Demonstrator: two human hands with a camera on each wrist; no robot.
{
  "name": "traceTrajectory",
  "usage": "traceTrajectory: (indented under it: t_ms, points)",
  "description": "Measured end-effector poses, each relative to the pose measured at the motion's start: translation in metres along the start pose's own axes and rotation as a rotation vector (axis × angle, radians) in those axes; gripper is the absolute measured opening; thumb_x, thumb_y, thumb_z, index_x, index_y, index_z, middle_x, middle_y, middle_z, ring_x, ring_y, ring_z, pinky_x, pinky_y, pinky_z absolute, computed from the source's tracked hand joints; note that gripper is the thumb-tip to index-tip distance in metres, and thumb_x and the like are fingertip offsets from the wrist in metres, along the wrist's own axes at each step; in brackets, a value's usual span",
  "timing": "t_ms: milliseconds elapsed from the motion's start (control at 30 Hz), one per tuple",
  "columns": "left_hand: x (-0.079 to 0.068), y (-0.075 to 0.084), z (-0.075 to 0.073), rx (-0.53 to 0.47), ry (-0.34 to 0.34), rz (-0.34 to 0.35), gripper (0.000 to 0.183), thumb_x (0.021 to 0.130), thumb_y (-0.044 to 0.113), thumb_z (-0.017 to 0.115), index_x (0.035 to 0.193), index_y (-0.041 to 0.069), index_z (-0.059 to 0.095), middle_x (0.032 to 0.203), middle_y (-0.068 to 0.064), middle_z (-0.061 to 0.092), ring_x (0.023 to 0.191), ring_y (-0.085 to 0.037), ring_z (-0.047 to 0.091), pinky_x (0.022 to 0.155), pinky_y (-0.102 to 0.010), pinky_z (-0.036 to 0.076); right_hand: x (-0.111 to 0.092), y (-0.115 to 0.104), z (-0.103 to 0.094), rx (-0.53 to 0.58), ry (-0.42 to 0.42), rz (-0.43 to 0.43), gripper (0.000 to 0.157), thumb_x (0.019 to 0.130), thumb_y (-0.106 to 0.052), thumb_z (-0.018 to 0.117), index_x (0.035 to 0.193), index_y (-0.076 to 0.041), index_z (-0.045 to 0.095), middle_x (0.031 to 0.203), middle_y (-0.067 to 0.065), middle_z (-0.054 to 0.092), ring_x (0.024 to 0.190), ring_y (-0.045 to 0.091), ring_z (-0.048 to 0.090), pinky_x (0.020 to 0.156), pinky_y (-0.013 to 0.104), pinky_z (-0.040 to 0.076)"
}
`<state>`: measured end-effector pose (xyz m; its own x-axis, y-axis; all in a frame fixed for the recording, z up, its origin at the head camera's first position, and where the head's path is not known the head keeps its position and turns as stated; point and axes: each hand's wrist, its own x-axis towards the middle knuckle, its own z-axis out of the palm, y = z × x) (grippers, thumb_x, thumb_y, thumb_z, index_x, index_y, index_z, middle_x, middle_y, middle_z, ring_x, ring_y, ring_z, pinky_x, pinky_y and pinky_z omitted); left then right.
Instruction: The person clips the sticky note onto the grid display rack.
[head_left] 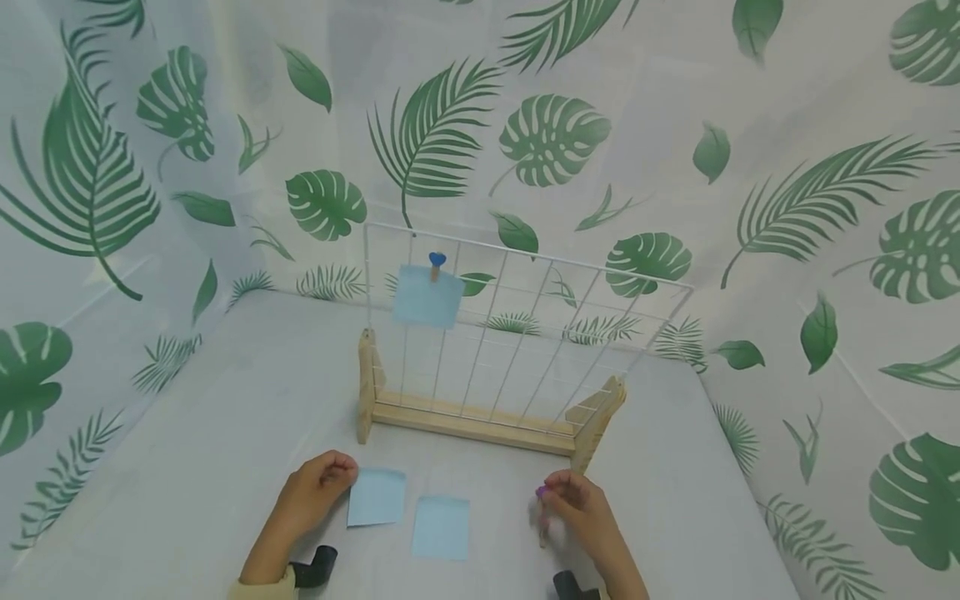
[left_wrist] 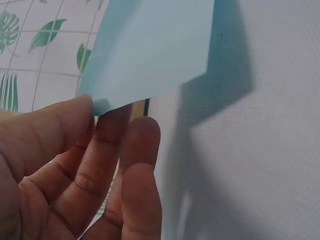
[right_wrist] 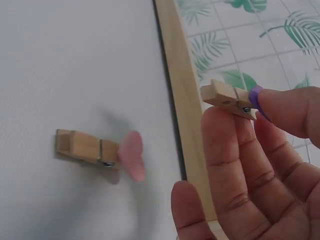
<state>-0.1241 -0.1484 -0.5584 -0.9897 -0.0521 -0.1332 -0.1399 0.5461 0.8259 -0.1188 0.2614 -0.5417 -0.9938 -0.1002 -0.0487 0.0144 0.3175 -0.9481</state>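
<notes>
My left hand (head_left: 309, 498) pinches a light blue paper square (head_left: 377, 497) by a corner between thumb and fingers. In the left wrist view that paper (left_wrist: 150, 45) is raised and casts a shadow on the white surface. Between the thumb and fingers of my right hand (head_left: 583, 505) is a small wooden clothespin (right_wrist: 227, 97) with a purple decoration. A second clothespin (right_wrist: 90, 146), topped by a pink heart, lies on the surface beside that hand. Another blue paper square (head_left: 441, 529) lies flat between the two hands.
Beyond the hands stands a white wire grid rack (head_left: 480, 375) on a wooden base (head_left: 472, 427). A blue paper (head_left: 426, 302) hangs at its upper left from a clothespin with a blue heart (head_left: 437, 260). Leaf-patterned curtains (head_left: 645, 150) surround the white table (head_left: 247, 400).
</notes>
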Motion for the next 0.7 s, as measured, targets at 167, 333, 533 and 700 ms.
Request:
traceTrajectory:
  t_ms: [167, 333, 533, 700]
  points:
    - [-0.002, 0.004, 0.000, -0.029, 0.016, -0.006, 0.008, 0.105, 0.013, 0.070, 0.109, 0.007, 0.073, 0.098, -0.001, 0.079, 0.093, -0.018, 0.069, 0.082, -0.039, 0.054, 0.002, -0.005, 0.003, 0.005, 0.068, -0.039, 0.019, 0.100, 0.001, 0.071, 0.117, 0.011, 0.073, 0.107, 0.018, 0.078, 0.093, 0.006, 0.071, 0.090, 0.016, 0.054]
    - [-0.004, 0.005, 0.002, -0.055, 0.029, -0.005, 0.010, 0.105, 0.014, 0.071, 0.111, 0.006, 0.073, 0.098, -0.001, 0.078, 0.091, -0.016, 0.068, 0.082, -0.036, 0.053, 0.004, -0.010, 0.005, 0.024, 0.101, -0.071, 0.016, 0.100, 0.002, 0.072, 0.113, 0.011, 0.075, 0.099, 0.016, 0.078, 0.088, 0.009, 0.071, 0.087, 0.018, 0.056]
    - [-0.006, 0.008, 0.004, -0.084, 0.040, 0.004, 0.012, 0.106, 0.017, 0.071, 0.112, 0.007, 0.073, 0.098, 0.000, 0.078, 0.091, -0.014, 0.067, 0.081, -0.033, 0.054, 0.005, -0.014, 0.005, 0.050, 0.114, -0.088, 0.019, 0.100, 0.003, 0.071, 0.116, 0.013, 0.073, 0.099, 0.012, 0.078, 0.088, 0.009, 0.072, 0.086, 0.018, 0.057]
    - [-0.008, 0.012, 0.006, -0.118, 0.040, 0.011, 0.011, 0.106, 0.015, 0.071, 0.111, 0.006, 0.073, 0.096, 0.002, 0.076, 0.089, -0.013, 0.067, 0.078, -0.026, 0.054, 0.005, -0.015, 0.005, 0.050, 0.137, -0.111, 0.020, 0.100, 0.004, 0.071, 0.117, 0.015, 0.073, 0.099, 0.010, 0.080, 0.087, 0.009, 0.073, 0.087, 0.018, 0.058]
